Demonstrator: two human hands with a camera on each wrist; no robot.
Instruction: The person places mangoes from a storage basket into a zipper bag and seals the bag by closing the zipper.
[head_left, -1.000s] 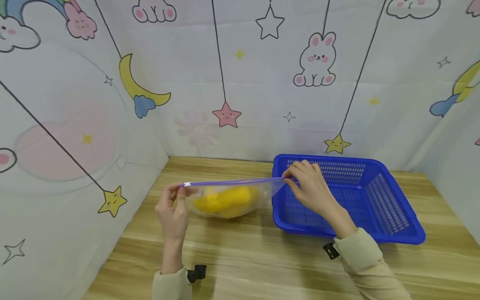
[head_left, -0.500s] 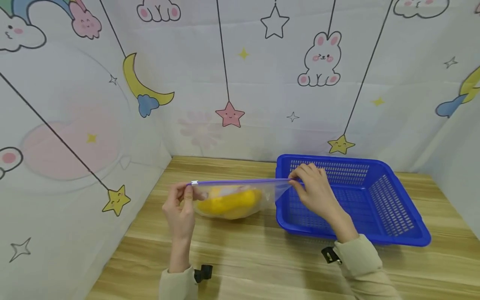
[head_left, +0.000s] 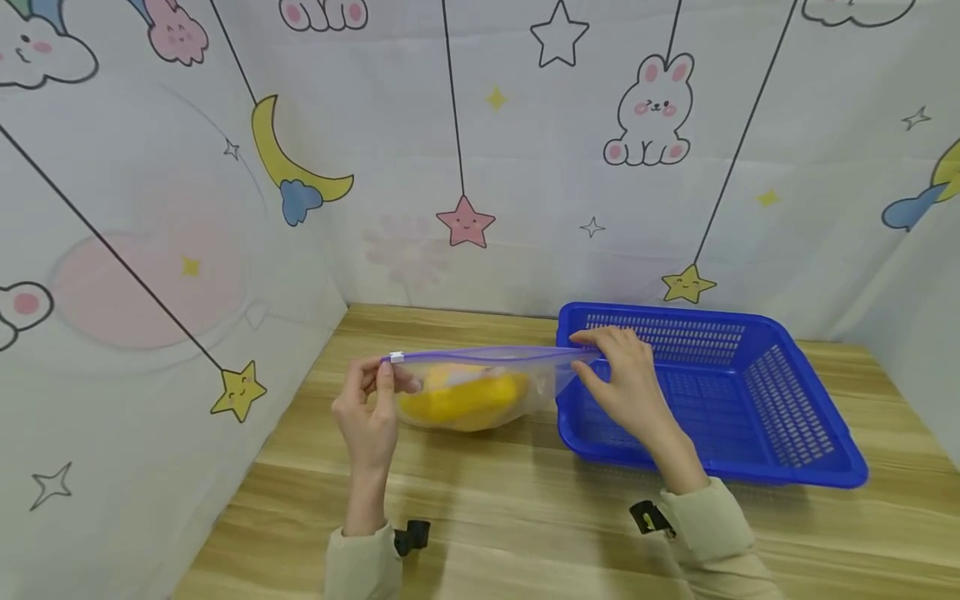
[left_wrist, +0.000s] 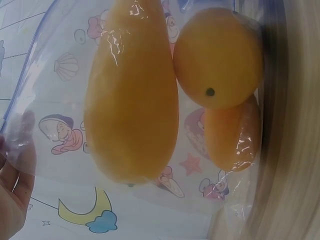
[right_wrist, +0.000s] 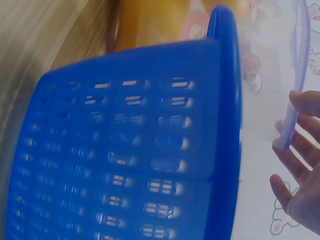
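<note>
"What do we see, starting left?"

"The left hand pinches a corner of the clear slider-zip bag, just beside its white slider, at the bag's nine o'clock."

"And where's our bag?"

"Near six o'clock in the head view, upright. Through it we see an elongated yellow fruit, a round orange and a smaller oval fruit."

"The right hand?"

"Thumb and fingers lightly holding the bag's three-o'clock end; the blue perforated basket sits at four o'clock on our worktop."
</note>
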